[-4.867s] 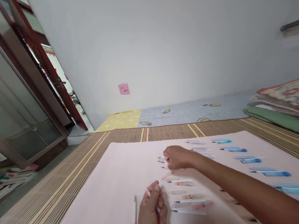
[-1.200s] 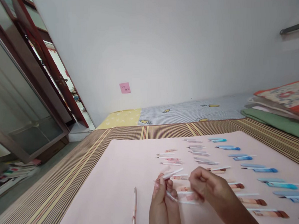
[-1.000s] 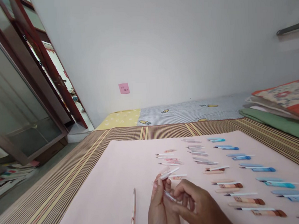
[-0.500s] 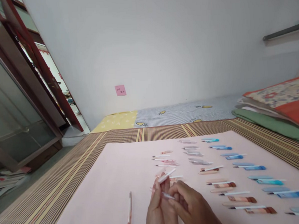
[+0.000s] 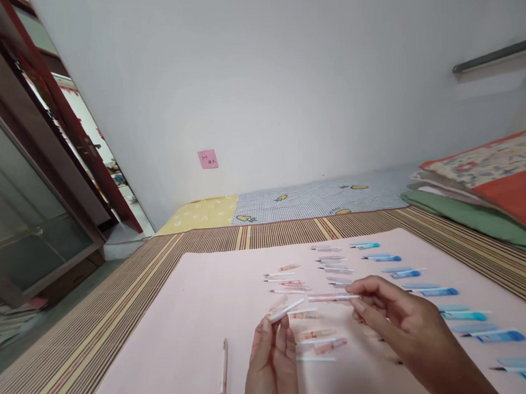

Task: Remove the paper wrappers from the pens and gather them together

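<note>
My left hand [image 5: 271, 361] pinches a slim white pen piece [image 5: 287, 310] between thumb and fingers, its tip slanting up to the right. My right hand [image 5: 402, 322], over the middle of the pink sheet [image 5: 165, 343], grips one end of a pale pink pen barrel [image 5: 330, 297] held level. Below and between the hands lie pinkish pen parts [image 5: 316, 334] and a white refill [image 5: 316, 359]. To the left, a whole pink-patterned pen [image 5: 223, 369] lies lengthwise on the sheet. My right hand covers most of the brown pen parts.
Blue pen parts [image 5: 499, 336] with white refills run in a slanting column along the right. Greyish pen parts [image 5: 335, 269] lie further back. A striped mat [image 5: 119, 310] is under the sheet. Folded bedding [image 5: 488, 208] sits at the right, against a white wall [image 5: 284, 90].
My hands were close together over the sheet. My right hand has moved away to the right and now holds a pink barrel; my left still holds the white piece. The view shifted slightly.
</note>
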### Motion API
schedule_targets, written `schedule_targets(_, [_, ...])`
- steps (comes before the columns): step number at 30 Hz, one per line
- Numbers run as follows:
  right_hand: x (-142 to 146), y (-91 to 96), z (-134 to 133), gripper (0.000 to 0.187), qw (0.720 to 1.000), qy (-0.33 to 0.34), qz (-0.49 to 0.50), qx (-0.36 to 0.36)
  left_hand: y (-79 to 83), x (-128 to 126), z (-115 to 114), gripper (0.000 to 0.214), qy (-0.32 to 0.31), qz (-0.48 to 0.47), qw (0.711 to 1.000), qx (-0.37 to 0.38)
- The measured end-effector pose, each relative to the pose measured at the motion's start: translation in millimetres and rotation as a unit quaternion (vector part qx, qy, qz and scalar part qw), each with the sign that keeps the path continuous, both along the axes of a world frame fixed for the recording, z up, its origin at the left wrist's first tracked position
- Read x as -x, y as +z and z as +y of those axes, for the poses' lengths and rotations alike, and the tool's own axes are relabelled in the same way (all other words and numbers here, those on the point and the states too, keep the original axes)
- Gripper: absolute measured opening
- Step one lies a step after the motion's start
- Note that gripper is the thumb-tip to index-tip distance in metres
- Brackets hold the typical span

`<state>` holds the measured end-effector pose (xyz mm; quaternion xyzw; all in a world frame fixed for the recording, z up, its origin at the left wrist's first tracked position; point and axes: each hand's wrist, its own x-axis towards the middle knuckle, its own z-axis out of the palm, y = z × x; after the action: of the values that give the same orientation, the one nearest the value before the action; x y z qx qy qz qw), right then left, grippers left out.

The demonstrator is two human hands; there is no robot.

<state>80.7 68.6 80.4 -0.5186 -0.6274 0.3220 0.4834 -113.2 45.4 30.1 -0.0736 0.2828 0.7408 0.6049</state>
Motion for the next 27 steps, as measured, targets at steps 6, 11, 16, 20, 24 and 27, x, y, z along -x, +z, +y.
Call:
schedule_targets(6, [7.5,9.3,-5.9,0.020,0.999,-0.030,-0.009,-0.026,2.9,-1.7,-2.3,0.017,0.008,0.010,1.000,-0.010])
schedule_targets(11, [6.8,9.3,-5.9,0.019,0.998,-0.046,0.005,-0.029,5.7,-2.2,-2.3,0.020,0.012,0.001,1.000,0.010])
schedule_targets(16, [2.5,7.0,-3.7,0.022,0.999,-0.015,-0.032,-0.040,9.1,-2.8,-2.1,0.020,0.006,0.020,1.000,0.003])
schedule_targets(20, [0.8,9.0,-5.8,0.020,0.998,-0.026,-0.042,-0.041,9.2,-2.7,-2.7,0.018,0.008,0.025,1.000,0.000])
schedule_targets(24, [1.5,8.9,-5.3,0.020,0.994,0.013,-0.079,-0.079,6.2,-3.0,-3.8,0.012,-0.008,0.039,0.999,-0.020])
schedule_targets(27, [6.1,8.4,-4.3,0.020,0.988,0.043,-0.097,-0.108,2.3,-2.9,-4.5,0.008,-0.007,0.052,0.998,-0.033])
